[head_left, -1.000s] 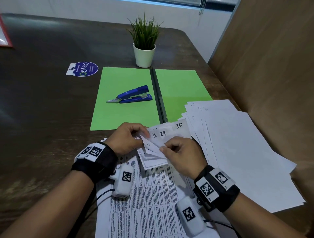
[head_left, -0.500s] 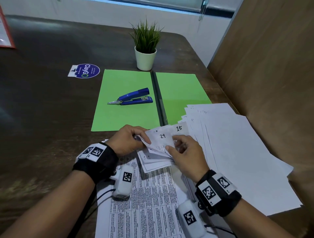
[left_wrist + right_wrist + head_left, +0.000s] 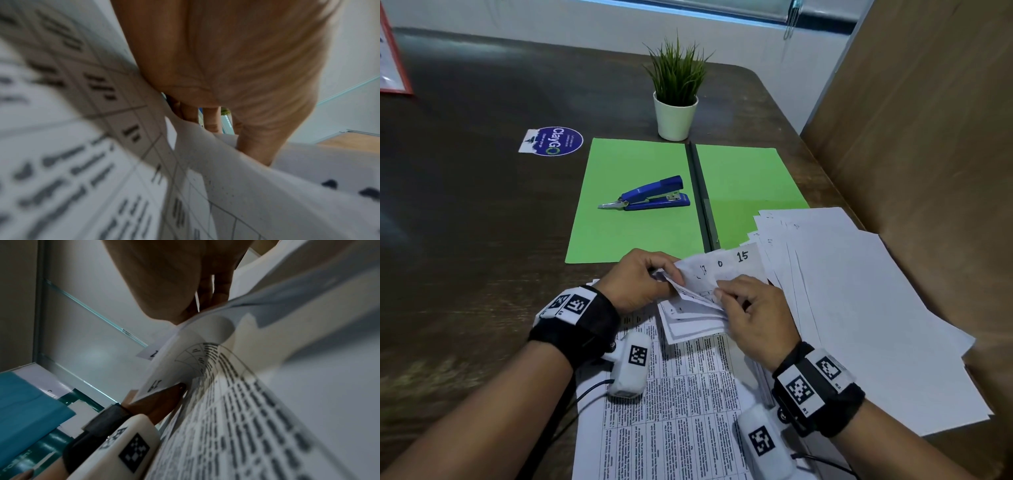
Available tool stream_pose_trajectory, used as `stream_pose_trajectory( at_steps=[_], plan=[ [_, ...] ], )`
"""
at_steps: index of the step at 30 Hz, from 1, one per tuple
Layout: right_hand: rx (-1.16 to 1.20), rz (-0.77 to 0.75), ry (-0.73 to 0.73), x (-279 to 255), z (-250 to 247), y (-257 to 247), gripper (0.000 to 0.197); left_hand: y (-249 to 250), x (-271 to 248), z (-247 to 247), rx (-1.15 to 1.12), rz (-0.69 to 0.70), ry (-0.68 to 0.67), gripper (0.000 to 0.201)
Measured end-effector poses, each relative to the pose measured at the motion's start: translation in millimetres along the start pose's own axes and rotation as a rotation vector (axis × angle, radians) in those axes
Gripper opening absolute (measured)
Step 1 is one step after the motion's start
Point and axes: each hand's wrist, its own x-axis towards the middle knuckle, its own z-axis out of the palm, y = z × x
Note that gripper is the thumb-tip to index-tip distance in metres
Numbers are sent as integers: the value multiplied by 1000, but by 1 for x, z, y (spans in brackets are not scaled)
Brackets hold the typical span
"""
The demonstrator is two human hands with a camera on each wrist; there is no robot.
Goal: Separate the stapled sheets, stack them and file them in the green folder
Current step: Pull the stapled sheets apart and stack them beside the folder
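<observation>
You sit at a dark wooden table [image 3: 465, 222] with the green folder [image 3: 640, 205] lying open and flat, and everything else is placed around it. Just in front of the folder's near edge, your left hand [image 3: 640, 279] and right hand [image 3: 753, 308] meet over the stapled sheets [image 3: 722, 270], whose upper corners are lifted and fanned, with handwritten numbers, among them 15, showing on the turned-up pages. Your left hand pinches the folded corner of that bundle between thumb and curled fingers; your right hand grips the sheets from the other side, thumb on top and fingers curled behind the paper. In the right wrist view the pages curl up under your right hand [image 3: 174, 280]; in the left wrist view your left hand [image 3: 236, 65] sits against blurred printed paper. A printed page [image 3: 681, 411] of dense tables lies nearer you than the folder, under both wrists. A loose spread of white sheets [image 3: 859, 308] overlaps the folder's right near corner. A blue stapler [image 3: 650, 198] rests on the folder's left leaf. A small potted plant [image 3: 676, 89] stands just beyond the folder's far edge, and a round sticker [image 3: 553, 141] lies on the table off its far left corner.
</observation>
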Motion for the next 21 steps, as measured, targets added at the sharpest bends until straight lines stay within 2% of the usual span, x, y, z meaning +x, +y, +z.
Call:
stream_pose_trajectory(
  at_steps=[4, 7, 10, 14, 16, 21],
  plan=[
    [54, 102, 30, 0, 1, 5, 34, -5, 2, 0, -6, -17, 19, 31],
    [40, 85, -1, 0, -1, 7, 51, -5, 2, 1, -7, -27, 22, 25],
    [80, 98, -20, -2, -3, 3, 42, -2, 1, 1, -16, -21, 18, 22],
    [141, 104, -48, -2, -3, -8, 24, -1, 1, 1, -1, -25, 35, 30],
    [123, 98, -65, -2, -2, -11, 22, -2, 1, 1, -16, -7, 46, 28],
    [171, 117, -124, -6, -4, -18, 19, -4, 1, 1, -40, 0, 33, 41]
  ],
)
